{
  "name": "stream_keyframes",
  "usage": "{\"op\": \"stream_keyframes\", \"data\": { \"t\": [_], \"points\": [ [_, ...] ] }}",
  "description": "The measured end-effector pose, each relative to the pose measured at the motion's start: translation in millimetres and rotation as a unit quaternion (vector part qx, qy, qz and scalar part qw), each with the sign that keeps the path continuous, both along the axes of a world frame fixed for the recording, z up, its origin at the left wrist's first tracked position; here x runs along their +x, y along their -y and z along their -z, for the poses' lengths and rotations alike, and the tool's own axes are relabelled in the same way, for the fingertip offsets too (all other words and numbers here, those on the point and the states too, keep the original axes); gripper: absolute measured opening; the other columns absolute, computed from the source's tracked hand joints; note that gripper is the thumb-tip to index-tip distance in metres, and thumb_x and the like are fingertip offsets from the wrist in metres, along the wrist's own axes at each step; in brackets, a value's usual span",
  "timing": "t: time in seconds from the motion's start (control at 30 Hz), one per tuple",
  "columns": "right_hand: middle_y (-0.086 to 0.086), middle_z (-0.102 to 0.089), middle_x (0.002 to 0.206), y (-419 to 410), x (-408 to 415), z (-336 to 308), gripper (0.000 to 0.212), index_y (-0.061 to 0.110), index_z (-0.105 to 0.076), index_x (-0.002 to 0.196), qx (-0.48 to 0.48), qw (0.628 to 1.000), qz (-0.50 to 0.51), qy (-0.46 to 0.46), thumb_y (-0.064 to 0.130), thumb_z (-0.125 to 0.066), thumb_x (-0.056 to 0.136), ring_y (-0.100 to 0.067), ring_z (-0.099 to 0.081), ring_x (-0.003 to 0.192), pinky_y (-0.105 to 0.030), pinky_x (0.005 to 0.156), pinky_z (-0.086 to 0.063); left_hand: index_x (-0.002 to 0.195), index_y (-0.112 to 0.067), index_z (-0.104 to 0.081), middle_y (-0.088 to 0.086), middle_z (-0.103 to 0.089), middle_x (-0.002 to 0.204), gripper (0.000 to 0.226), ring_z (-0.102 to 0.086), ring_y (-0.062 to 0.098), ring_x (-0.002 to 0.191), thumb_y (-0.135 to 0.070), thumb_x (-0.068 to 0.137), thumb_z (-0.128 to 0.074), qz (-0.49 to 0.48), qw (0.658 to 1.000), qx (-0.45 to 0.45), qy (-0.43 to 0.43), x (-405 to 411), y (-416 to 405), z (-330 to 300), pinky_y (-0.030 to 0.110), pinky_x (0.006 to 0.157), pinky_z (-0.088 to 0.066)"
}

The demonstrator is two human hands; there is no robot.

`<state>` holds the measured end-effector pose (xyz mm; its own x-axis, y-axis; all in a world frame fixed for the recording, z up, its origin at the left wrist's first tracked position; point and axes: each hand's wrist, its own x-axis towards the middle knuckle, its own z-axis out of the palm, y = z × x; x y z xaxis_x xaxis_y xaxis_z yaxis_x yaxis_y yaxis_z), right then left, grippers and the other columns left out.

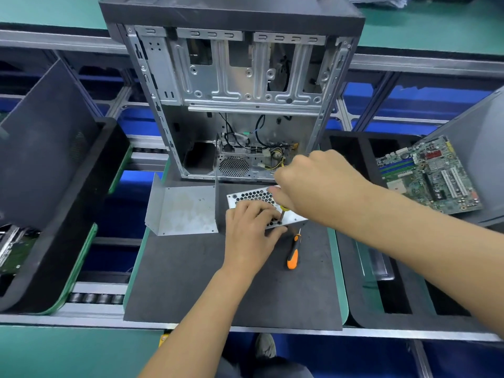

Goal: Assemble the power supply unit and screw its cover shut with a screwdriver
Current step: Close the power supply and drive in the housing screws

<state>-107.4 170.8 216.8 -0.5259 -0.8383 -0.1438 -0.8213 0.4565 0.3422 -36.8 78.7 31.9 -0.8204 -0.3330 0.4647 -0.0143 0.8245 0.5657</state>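
Note:
The power supply unit (253,196), a silver metal box with a honeycomb grille on top, lies on the dark foam mat (218,282) in front of the open computer case (234,105). My left hand (249,233) rests on its near edge, fingers curled over the grille. My right hand (311,184) grips a yellow-handled screwdriver (283,211) held upright, its tip on the unit's top near my left fingers. A bent silver cover plate (182,211) lies just left of the unit. A second screwdriver with an orange handle (293,255) lies on the mat.
A green motherboard (428,175) leans in the black foam tray at the right. A dark case side panel (46,148) stands tilted at the left. Rollers and aluminium rails of a conveyor run under the mat.

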Motion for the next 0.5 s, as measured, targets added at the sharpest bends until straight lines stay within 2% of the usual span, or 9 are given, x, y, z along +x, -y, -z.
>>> {"op": "stream_keyframes", "data": {
  "t": [0.03, 0.1, 0.2, 0.23, 0.3, 0.33, 0.4, 0.47, 0.5],
  "points": [
    [0.002, -0.024, 0.065, 0, 0, 1, 0.032, 0.018, -0.037, 0.079, -0.013, 1.000, 0.010, 0.004, 0.035, -0.045, 0.105, -0.024, -0.034, 0.064, -0.033, 0.057, -0.030, 0.087, -0.020, -0.075, -0.011, -0.067, 0.096, 0.027, -0.050, 0.016, 0.100, -0.025, 0.066, -0.092, 0.000, 1.000, 0.002, 0.001, 1, 0, 0, 0.029, 0.079, -0.025],
    [0.001, -0.032, 0.076, -3, -1, 3, 0.025, 0.017, -0.041, 0.092, -0.022, 0.998, 0.012, 0.064, 0.037, -0.053, 0.101, -0.023, -0.038, 0.072, -0.033, 0.059, -0.032, 0.087, -0.020, -0.075, -0.011, -0.067, 0.098, 0.026, -0.049, 0.015, 0.101, -0.023, 0.067, -0.091, 0.002, 1.000, 0.001, 0.003, 1, 1, 0, 0.028, 0.080, -0.025],
    [0.001, -0.030, 0.101, -10, -5, -2, 0.021, 0.021, -0.044, 0.107, -0.003, 0.990, -0.040, 0.134, 0.013, -0.059, 0.094, -0.021, -0.041, 0.082, -0.032, 0.062, -0.036, 0.086, -0.020, -0.074, -0.011, -0.067, 0.098, 0.025, -0.049, 0.015, 0.101, -0.023, 0.067, -0.091, 0.005, 1.000, 0.006, -0.004, 1, 2, 0, 0.028, 0.080, -0.024],
    [0.001, -0.031, 0.102, -10, -8, -4, 0.021, 0.020, -0.045, 0.107, 0.003, 0.990, -0.048, 0.129, 0.009, -0.058, 0.094, -0.021, -0.040, 0.080, -0.033, 0.063, -0.039, 0.086, -0.020, -0.074, -0.011, -0.068, 0.098, 0.025, -0.050, 0.015, 0.101, -0.023, 0.068, -0.091, 0.003, 1.000, 0.007, -0.004, 0, 2, 0, 0.028, 0.080, -0.025],
    [0.001, -0.037, 0.092, -9, -10, -6, 0.011, 0.019, -0.048, 0.103, 0.019, 0.996, -0.041, 0.083, 0.016, -0.057, 0.097, -0.022, -0.039, 0.071, -0.035, 0.066, -0.046, 0.086, -0.021, -0.074, -0.012, -0.068, 0.098, 0.024, -0.052, 0.016, 0.100, -0.024, 0.068, -0.090, 0.002, 1.000, 0.005, -0.002, 0, 2, 2, 0.030, 0.080, -0.028],
    [0.001, -0.036, 0.082, -9, -10, -6, 0.011, 0.018, -0.047, 0.098, 0.025, 0.998, -0.032, 0.053, 0.025, -0.055, 0.100, -0.022, -0.037, 0.066, -0.035, 0.063, -0.045, 0.086, -0.021, -0.074, -0.012, -0.067, 0.098, 0.023, -0.051, 0.016, 0.100, -0.024, 0.068, -0.090, 0.001, 1.000, 0.006, -0.003, 0, 1, 2, 0.030, 0.079, -0.028],
    [0.002, -0.027, 0.068, -8, -5, -4, 0.025, 0.018, -0.042, 0.087, 0.036, 0.999, -0.009, 0.003, 0.035, -0.049, 0.103, -0.022, -0.032, 0.061, -0.031, 0.052, -0.032, 0.085, -0.021, -0.075, -0.012, -0.067, 0.097, 0.023, -0.050, 0.015, 0.100, -0.024, 0.068, -0.090, 0.001, 1.000, 0.007, -0.003, -1, 0, 1, 0.029, 0.079, -0.027],
    [0.002, -0.027, 0.067, -7, -3, -2, 0.030, 0.018, -0.039, 0.084, 0.019, 1.000, 0.013, 0.003, 0.039, -0.048, 0.104, -0.024, -0.034, 0.063, -0.030, 0.047, -0.024, 0.086, -0.021, -0.075, -0.011, -0.067, 0.097, 0.024, -0.049, 0.015, 0.099, -0.024, 0.068, -0.090, -0.001, 1.000, 0.003, -0.003, -2, 1, 2, 0.030, 0.079, -0.027],
    [0.001, -0.032, 0.071, -8, -3, -1, 0.031, 0.018, -0.039, 0.087, 0.007, 0.999, 0.022, 0.032, 0.042, -0.049, 0.102, -0.024, -0.038, 0.067, -0.032, 0.049, -0.030, 0.087, -0.021, -0.075, -0.011, -0.067, 0.098, 0.025, -0.049, 0.016, 0.100, -0.024, 0.068, -0.090, -0.003, 1.000, 0.000, -0.004, -1, 1, 3, 0.030, 0.079, -0.028]
  ]
}}
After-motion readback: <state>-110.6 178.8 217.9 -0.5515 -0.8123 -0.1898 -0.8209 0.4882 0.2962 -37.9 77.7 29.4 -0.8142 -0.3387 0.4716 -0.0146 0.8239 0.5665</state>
